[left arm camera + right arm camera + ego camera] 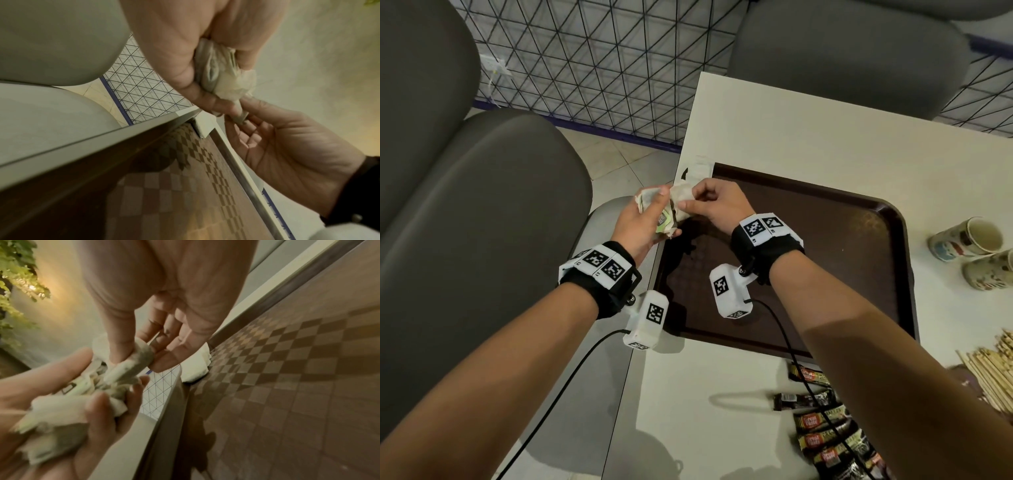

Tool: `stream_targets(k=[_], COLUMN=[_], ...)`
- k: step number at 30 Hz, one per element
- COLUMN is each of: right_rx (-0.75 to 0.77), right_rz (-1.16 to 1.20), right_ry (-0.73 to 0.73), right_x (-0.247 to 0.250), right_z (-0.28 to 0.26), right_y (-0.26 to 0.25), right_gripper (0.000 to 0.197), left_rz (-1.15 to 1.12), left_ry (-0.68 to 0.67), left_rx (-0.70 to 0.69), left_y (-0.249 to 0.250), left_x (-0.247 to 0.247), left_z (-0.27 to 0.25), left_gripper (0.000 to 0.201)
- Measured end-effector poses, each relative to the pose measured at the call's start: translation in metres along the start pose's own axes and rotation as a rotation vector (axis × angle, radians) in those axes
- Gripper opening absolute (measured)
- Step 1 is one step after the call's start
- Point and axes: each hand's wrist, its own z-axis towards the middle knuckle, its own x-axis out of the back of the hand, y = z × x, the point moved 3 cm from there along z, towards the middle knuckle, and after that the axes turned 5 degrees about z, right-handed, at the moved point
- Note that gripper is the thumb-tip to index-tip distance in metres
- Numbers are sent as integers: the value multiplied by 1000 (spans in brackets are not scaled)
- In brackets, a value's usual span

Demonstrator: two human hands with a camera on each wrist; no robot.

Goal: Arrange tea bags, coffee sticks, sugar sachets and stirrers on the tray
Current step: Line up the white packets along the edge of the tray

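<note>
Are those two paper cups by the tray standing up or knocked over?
Knocked over. Both paper cups lie on their sides on the table, right of the tray; the farther one's open mouth faces sideways and looks empty.

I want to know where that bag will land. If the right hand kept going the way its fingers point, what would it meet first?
Most likely the bunch of tea bags in the left hand: the right hand points left, already pinching one tea bag against it.

Paper cups (974, 251) beside grey chairs (482, 205)
</note>
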Motion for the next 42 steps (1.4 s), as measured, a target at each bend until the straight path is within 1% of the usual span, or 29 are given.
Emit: stream_targets(k=[2, 4, 6, 8, 12, 14, 16, 18, 20, 21, 22, 23, 25, 28, 30, 32, 34, 37, 42], right_rx=[4, -19, -28, -17, 28, 44, 29, -28, -98, -120, -128, -125, -125, -147, -191, -225, -222, -228, -274], right_rz=[58, 134, 157, 145, 132, 122, 119, 139, 151, 140, 128, 115, 114, 79, 64, 76, 87, 63, -27], right_ry=[44, 59, 73, 88, 124, 116, 100, 71, 19, -12, -25, -22, 31, 235, 347, 385, 355, 271, 262], right_x=[6, 10, 11, 11, 11, 11, 10, 11, 9, 8, 8, 8, 11, 24, 32, 34, 30, 18, 12], right_z=[-1, -2, -2, -3, -5, -5, -5, -4, -3, -2, -2, 0, 5, 16, 21, 25, 27, 28, 33], right_y=[-1, -2, -2, -2, -4, -4, -4, -2, 0, 1, 0, 1, 4, 11, 19, 25, 26, 25, 29], right_gripper=[25, 21, 19, 19, 22, 22, 21, 17, 17, 10, 8, 14, 19, 11, 20, 25, 24, 23, 25], left_rz=[13, 54, 105, 156, 192, 220, 247, 252, 258, 261, 261, 260, 261, 252, 232, 221, 209, 203, 220], left_ry=[2, 1, -19, -31, -10, 0, 9, 18, 29, 32, 34, 35, 36, 72, 101, 119, 127, 135, 134], left_rx=[-4, -1, -3, -8, -5, -1, 9, 18, 18, 17, 15, 15, 11, 19, 35, 49, 59, 64, 62], left_y=[1, 0, -3, -5, -6, -6, -6, -5, -3, -3, -2, -2, -1, -2, -5, -7, -9, -11, -13], left_x=[0, 0, -2, -3, -6, -6, -5, -4, -2, -2, -1, 0, 3, 9, 14, 19, 22, 24, 24], left_z=[0, 0, 1, 2, 4, 6, 7, 8, 9, 9, 10, 11, 12, 14, 16, 17, 17, 18, 21], left_gripper=[23, 16, 13, 16, 28, 27, 17, 7, 7, 8, 8, 8, 7, 5, 5, 6, 7, 7, 7])
